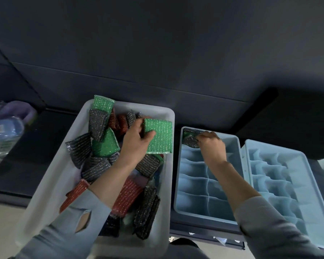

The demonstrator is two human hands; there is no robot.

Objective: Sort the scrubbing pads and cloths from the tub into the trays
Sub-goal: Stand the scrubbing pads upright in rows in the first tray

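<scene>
While held over tub (45,184), green pad (160,136).

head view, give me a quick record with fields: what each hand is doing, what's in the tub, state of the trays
left hand: left hand holds a green pad above the tub
right hand: right hand presses a dark pad into the far left compartment of the near tray
tub: white tub holds a loose pile of green, red and dark pads
near tray: blue near tray, other visible compartments bare
far tray: blue far tray to its right, visible compartments bare
</scene>
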